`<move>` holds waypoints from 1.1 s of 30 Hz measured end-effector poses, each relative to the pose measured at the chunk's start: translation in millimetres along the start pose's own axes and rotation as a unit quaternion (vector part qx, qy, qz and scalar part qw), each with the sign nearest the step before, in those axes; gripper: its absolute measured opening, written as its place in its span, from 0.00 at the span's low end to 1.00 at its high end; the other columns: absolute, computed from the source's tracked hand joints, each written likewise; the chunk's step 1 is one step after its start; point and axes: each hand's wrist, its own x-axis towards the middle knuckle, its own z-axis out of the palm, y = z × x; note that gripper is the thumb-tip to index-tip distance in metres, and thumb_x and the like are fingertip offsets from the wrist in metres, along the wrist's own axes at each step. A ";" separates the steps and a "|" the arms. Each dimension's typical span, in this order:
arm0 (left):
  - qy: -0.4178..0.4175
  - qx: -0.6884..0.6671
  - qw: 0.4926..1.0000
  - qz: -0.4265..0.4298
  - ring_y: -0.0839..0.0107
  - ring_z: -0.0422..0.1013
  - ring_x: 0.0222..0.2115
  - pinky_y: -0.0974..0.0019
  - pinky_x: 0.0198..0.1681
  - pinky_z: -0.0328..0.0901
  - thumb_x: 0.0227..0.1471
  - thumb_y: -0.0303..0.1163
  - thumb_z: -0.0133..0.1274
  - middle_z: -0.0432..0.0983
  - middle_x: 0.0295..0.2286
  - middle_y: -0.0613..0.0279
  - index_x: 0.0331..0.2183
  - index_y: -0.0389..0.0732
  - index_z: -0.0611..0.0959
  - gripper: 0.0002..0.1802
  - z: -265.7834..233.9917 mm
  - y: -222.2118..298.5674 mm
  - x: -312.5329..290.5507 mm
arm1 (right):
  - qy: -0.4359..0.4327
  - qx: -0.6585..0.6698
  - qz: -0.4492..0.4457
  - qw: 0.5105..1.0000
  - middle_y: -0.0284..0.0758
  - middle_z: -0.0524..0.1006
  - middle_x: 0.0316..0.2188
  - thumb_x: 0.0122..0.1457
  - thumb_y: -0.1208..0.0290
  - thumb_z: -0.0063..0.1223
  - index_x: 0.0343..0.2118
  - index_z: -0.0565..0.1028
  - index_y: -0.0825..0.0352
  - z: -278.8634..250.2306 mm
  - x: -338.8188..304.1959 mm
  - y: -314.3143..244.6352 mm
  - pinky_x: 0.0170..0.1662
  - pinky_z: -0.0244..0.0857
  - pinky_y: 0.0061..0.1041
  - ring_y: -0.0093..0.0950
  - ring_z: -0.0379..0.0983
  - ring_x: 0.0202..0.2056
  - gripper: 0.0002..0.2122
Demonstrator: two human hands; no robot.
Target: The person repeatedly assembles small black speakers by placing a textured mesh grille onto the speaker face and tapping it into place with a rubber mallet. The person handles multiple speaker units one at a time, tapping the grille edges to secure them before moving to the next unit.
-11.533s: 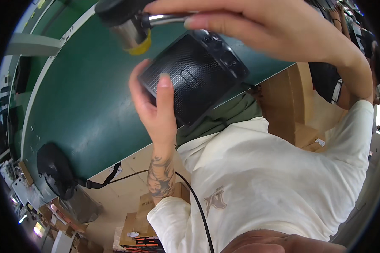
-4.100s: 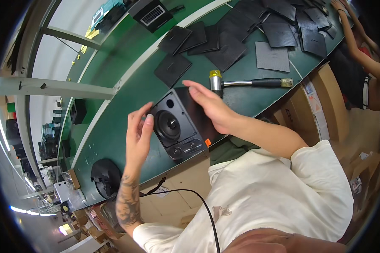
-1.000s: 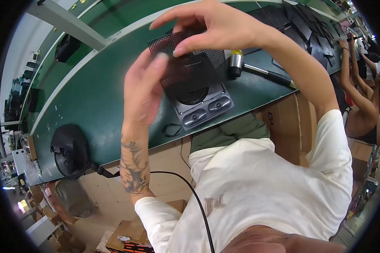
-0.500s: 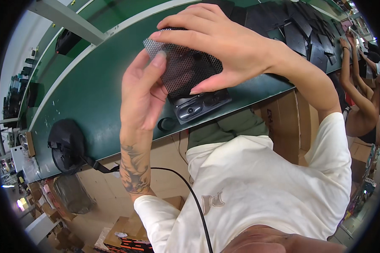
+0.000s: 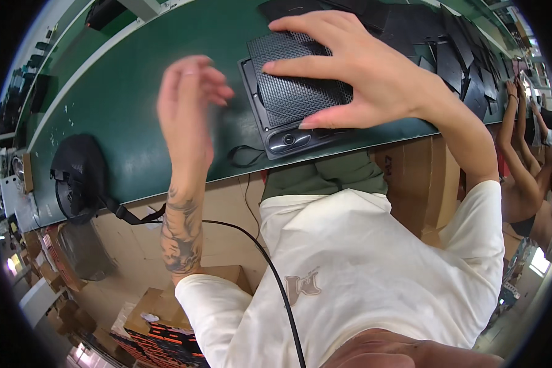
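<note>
A black mesh panel (image 5: pixel 288 92) lies slightly askew over a dark rectangular casing (image 5: pixel 253 86) at the bench's near edge. The casing's near end has a glossy strip with a round knob (image 5: pixel 289 140). My right hand (image 5: pixel 356 64) spans the mesh from above, thumb by its near edge and forefinger on its face, gripping it against the casing. Part of the mesh and the casing's right side are hidden under that hand. To the left, apart from both, my left hand (image 5: pixel 190 107) hangs over the bench, empty, its fingers loosely bent and blurred by motion.
Flat black panels (image 5: pixel 460 55) are heaped at the right of the green bench (image 5: pixel 129 116). A black strap loop (image 5: pixel 245 156) lies beside the casing, a black bag (image 5: pixel 80 178) at the left. Cardboard boxes (image 5: pixel 411 184) stand below. At far right, another person's arms (image 5: pixel 514 122) reach over the bench.
My left hand has let go of the mesh and drawn away to the left. The mesh, held up and bent before, now lies flatter and lower over the casing, under my right hand.
</note>
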 end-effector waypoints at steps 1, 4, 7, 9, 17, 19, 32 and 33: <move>-0.043 0.014 0.997 -0.055 0.73 0.75 0.28 0.71 0.32 0.67 0.71 0.43 0.43 0.78 0.30 0.59 0.43 0.36 0.78 0.19 -2.2 -4.8 -2.9 | -0.010 0.006 0.001 1.000 0.47 0.69 0.60 0.51 0.53 0.69 0.54 0.80 0.56 5.7 -1.3 1.0 0.64 0.55 0.44 0.47 0.65 0.60 0.27; -0.138 0.056 0.975 -0.165 0.73 0.73 0.21 0.72 0.28 0.66 0.71 0.47 0.44 0.75 0.23 0.64 0.32 0.41 0.75 0.21 1.2 -12.7 -13.1 | -0.036 0.001 -0.003 0.999 0.48 0.69 0.61 0.52 0.54 0.68 0.55 0.79 0.55 15.7 0.3 5.2 0.63 0.55 0.44 0.47 0.66 0.60 0.26; -0.161 0.034 0.971 -0.171 0.74 0.73 0.22 0.72 0.28 0.67 0.71 0.48 0.44 0.75 0.23 0.64 0.31 0.41 0.74 0.22 1.9 -14.4 -13.1 | -0.053 0.008 -0.011 0.998 0.48 0.69 0.61 0.52 0.54 0.68 0.55 0.79 0.55 22.5 2.2 7.7 0.64 0.55 0.45 0.48 0.65 0.60 0.27; -0.169 0.029 0.971 -0.164 0.75 0.73 0.22 0.72 0.28 0.67 0.71 0.49 0.44 0.74 0.22 0.65 0.31 0.41 0.74 0.22 2.2 -16.5 -11.8 | -0.064 0.006 -0.012 0.998 0.48 0.69 0.61 0.53 0.54 0.68 0.56 0.79 0.55 25.5 2.2 7.8 0.64 0.56 0.45 0.48 0.65 0.60 0.27; -0.172 0.026 0.974 -0.144 0.77 0.73 0.20 0.74 0.25 0.67 0.68 0.48 0.50 0.73 0.21 0.67 0.30 0.39 0.77 0.22 5.2 -18.1 -8.8 | -0.127 0.053 -0.041 0.990 0.61 0.62 0.61 0.59 0.50 0.65 0.60 0.74 0.64 8.9 14.4 6.5 0.63 0.55 0.49 0.57 0.61 0.59 0.30; -0.173 0.024 0.973 -0.152 0.77 0.72 0.20 0.74 0.25 0.67 0.67 0.49 0.52 0.73 0.20 0.67 0.29 0.40 0.77 0.22 6.0 -18.6 -7.7 | -0.129 0.048 -0.042 0.990 0.61 0.63 0.60 0.59 0.50 0.64 0.60 0.73 0.63 9.3 14.8 7.0 0.63 0.56 0.49 0.57 0.61 0.59 0.30; -0.187 -0.076 0.958 -0.205 0.76 0.72 0.19 0.72 0.26 0.68 0.64 0.47 0.56 0.71 0.20 0.68 0.27 0.41 0.77 0.21 0.8 -27.4 -2.6 | -0.157 0.003 -0.059 0.986 0.60 0.63 0.59 0.60 0.52 0.63 0.60 0.74 0.62 2.6 19.4 5.3 0.62 0.57 0.51 0.57 0.60 0.59 0.28; -0.182 -0.077 0.957 -0.211 0.75 0.72 0.19 0.72 0.26 0.68 0.64 0.47 0.56 0.72 0.20 0.68 0.28 0.41 0.76 0.21 1.5 -28.1 -3.9 | -0.156 0.010 -0.064 0.986 0.60 0.63 0.59 0.60 0.52 0.63 0.60 0.74 0.62 3.1 18.8 7.5 0.62 0.57 0.51 0.57 0.60 0.59 0.28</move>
